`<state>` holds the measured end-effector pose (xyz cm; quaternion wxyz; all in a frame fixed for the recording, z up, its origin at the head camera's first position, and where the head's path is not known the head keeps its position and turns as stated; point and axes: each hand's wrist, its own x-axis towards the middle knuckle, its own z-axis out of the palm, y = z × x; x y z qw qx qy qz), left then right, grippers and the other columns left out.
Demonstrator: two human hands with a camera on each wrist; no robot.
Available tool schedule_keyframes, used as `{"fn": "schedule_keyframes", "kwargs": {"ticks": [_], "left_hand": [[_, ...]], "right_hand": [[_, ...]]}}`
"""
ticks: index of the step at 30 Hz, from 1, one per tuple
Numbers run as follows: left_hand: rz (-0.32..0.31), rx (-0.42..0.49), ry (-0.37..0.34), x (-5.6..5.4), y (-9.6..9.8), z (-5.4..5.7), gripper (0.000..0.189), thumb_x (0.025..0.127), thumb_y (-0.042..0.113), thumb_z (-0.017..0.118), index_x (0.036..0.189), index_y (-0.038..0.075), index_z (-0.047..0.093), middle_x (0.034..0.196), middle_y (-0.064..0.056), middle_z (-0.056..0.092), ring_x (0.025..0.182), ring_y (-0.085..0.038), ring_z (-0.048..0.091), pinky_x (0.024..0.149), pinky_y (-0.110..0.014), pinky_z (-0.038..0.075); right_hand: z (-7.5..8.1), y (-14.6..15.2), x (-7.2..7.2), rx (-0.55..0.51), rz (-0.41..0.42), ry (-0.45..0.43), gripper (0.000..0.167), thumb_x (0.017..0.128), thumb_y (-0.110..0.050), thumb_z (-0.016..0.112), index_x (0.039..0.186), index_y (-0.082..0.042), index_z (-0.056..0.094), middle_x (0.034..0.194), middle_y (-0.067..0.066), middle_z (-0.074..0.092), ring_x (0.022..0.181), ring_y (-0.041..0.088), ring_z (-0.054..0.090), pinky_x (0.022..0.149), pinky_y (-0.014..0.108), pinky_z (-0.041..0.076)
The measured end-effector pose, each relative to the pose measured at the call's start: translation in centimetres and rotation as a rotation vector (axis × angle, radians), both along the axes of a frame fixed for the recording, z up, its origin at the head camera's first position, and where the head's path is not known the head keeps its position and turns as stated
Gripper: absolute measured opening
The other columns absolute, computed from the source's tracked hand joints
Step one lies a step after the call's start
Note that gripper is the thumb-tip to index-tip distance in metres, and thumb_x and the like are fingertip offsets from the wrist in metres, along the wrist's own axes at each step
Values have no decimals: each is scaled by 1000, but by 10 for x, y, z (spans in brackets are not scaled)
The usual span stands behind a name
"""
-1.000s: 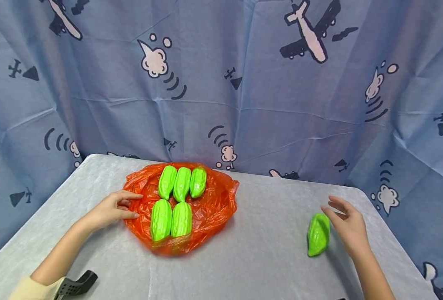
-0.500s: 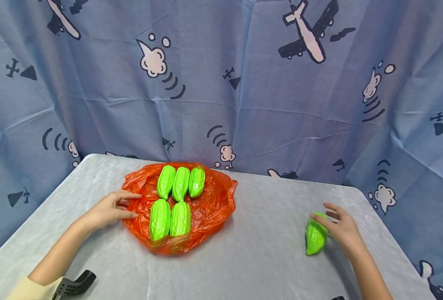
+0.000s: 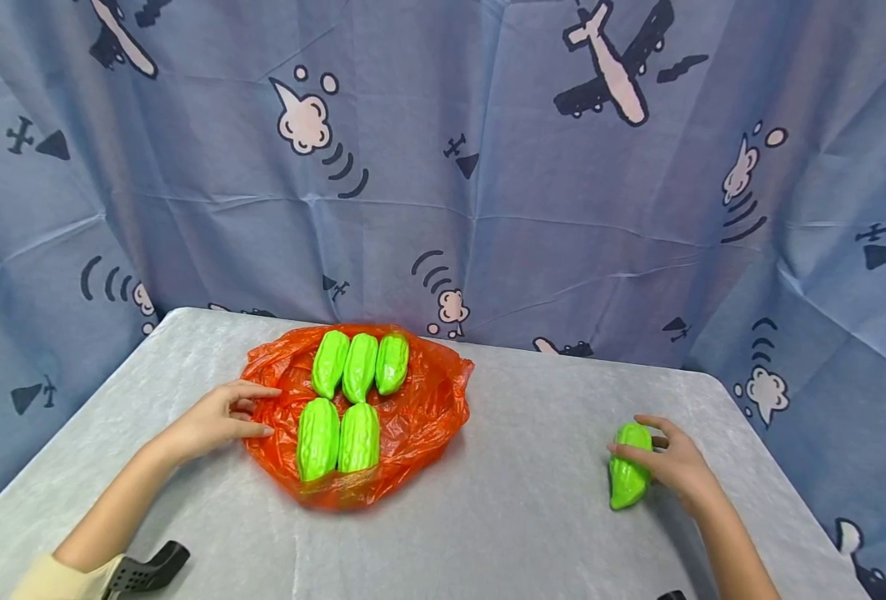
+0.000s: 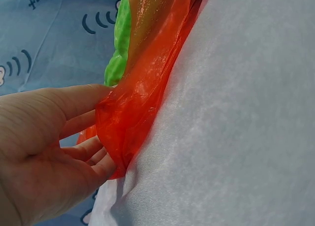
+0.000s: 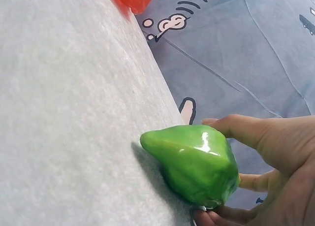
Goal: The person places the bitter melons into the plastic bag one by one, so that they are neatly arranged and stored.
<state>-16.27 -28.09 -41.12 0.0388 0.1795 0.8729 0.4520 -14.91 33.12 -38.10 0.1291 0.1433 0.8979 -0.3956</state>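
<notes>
My right hand [image 3: 675,467] grips a bright green, glossy bitter melon [image 3: 626,487] at the table's right side, thumb and fingers on opposite sides of it. In the right wrist view the bitter melon [image 5: 197,162] points its tapered end away from the palm, close over the table. At the left, my left hand [image 3: 221,421] holds the edge of a thin red plastic bag [image 3: 423,417], thumb apart from the fingers. The left wrist view shows the bag's gathered edge [image 4: 125,122] between them. On the spread bag lie several green bitter melons [image 3: 357,437] in two rows.
A pale cloth covers the table [image 3: 518,500]. Right behind its far edge hangs a blue curtain [image 3: 412,167] printed with planes and clouds. A black strap [image 3: 150,571] juts from the left sleeve [image 3: 67,579].
My right hand has come left and slightly down, and its thumb and fingers have closed around the single bitter melon. The left hand stays at the bag's edge.
</notes>
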Motion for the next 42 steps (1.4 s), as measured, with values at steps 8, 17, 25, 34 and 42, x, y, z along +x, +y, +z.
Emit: {"fn": "schedule_keyframes", "kwargs": {"ticks": [8, 17, 25, 34, 42], "left_hand": [[-1, -7, 4, 0, 0, 0, 51, 87, 1, 82, 132, -14, 64, 131, -32, 62, 106, -29, 62, 83, -27, 53], [-14, 7, 9, 0, 0, 0, 50, 86, 0, 81, 131, -15, 64, 130, -33, 62, 103, -27, 61, 81, -26, 52], [-11, 13, 5, 0, 1, 1, 51, 86, 1, 82, 131, -15, 64, 129, -32, 62, 102, -26, 60, 81, -26, 52], [-8, 8, 4, 1, 1, 1, 51, 86, 0, 81, 131, -15, 64, 130, -33, 62, 103, -26, 60, 80, -26, 52], [-6, 0, 8, 0, 0, 1, 50, 86, 1, 81, 131, -14, 64, 130, -32, 62, 104, -27, 61, 81, -26, 52]], "right_hand": [[2, 0, 2, -11, 9, -6, 92, 101, -36, 70, 162, 7, 18, 156, 49, 22, 139, 58, 38, 93, 50, 55], [2, -1, 2, -44, 8, 17, 91, 101, -32, 71, 163, 6, 16, 158, 48, 20, 142, 59, 35, 97, 52, 54], [3, -4, 1, -92, -15, 37, 96, 101, -36, 72, 166, 3, 12, 161, 46, 14, 143, 57, 36, 108, 56, 49], [10, -12, 5, -136, -15, 99, 94, 101, -33, 71, 167, 0, 13, 160, 43, 21, 139, 53, 44, 92, 31, 55], [16, -23, 7, -191, -26, 144, 92, 100, -26, 74, 168, -4, 16, 160, 37, 26, 134, 40, 46, 83, 21, 52]]}}
